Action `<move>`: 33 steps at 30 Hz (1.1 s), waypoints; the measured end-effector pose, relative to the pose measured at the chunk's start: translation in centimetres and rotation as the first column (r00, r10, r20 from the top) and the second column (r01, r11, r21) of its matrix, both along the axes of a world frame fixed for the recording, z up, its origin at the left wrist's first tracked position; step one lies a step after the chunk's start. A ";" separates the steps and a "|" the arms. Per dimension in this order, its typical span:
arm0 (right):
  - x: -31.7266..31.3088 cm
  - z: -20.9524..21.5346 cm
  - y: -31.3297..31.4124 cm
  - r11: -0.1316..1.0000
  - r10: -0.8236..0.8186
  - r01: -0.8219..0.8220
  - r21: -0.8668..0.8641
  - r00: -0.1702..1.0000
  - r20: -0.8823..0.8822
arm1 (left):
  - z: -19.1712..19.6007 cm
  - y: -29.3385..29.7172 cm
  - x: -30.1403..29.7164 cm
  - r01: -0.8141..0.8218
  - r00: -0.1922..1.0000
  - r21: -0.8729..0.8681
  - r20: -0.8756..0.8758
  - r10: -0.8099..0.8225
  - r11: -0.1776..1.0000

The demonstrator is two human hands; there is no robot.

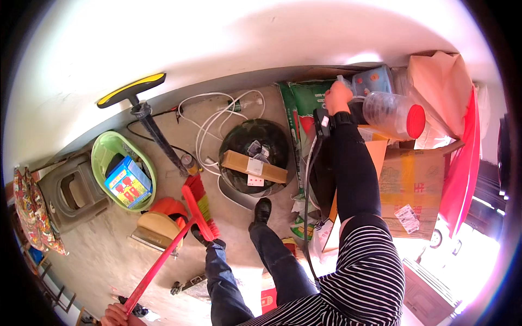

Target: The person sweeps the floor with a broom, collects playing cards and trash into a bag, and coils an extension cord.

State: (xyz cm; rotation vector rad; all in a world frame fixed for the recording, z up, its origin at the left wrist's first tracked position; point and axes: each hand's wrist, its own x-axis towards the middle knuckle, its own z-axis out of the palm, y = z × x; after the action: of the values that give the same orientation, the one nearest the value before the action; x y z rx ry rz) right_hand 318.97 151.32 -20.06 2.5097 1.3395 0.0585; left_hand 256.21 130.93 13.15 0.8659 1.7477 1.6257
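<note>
My left hand (115, 315) grips the end of a red broom handle (155, 271) at the lower left. The broom's head (200, 211), with red and yellow-green bristles, hangs above the floor near my feet. My right arm, in a black sleeve, reaches forward to the wall side. There my right hand (338, 98) is closed beside a clear plastic jar with a red lid (416, 121). Something clear, like thin plastic, shows at its fingertips; what it holds is mostly hidden. A green printed sack (310, 89) lies just left of that hand.
A cardboard box (408, 190) stands at the right. A dark round container (234, 138) carries a narrow carton (234, 162), with white cable (204, 130) beside it. Leftward are a black-and-yellow squeegee (133, 91), a green basin (100, 163) and a grey plastic stool (60, 185).
</note>
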 end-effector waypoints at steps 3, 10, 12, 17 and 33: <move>-3.8 -0.7 0.1 0.992 -0.126 0.122 -0.037 0.986 -0.109 | 0.0 -0.1 -0.2 -0.019 0.999 0.049 0.041 0.017 0.999; -12.2 2.5 -3.6 0.986 -0.165 0.124 -0.108 0.764 -0.624 | 0.1 -0.8 -0.9 -0.020 0.999 0.079 0.028 0.018 0.997; -12.8 2.8 -4.9 0.968 -0.108 -0.052 -0.245 0.794 -0.598 | -0.2 -1.1 -1.2 -0.010 0.998 0.089 0.058 0.005 0.996; -16.9 3.4 -9.8 0.901 -0.050 -0.244 -0.359 0.763 -0.645 | -0.3 -1.5 -0.5 -0.034 0.998 0.095 0.063 0.028 0.995; -17.4 -12.2 -37.7 0.522 0.446 -0.431 -0.736 0.874 -0.195 | -0.4 -4.1 -4.4 0.175 0.983 0.067 0.052 -0.178 0.982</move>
State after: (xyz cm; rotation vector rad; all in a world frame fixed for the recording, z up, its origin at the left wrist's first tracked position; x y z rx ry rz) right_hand 301.61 113.57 -32.29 1.4118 1.5343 -0.3215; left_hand 251.79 126.80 12.70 0.9649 1.5417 1.5791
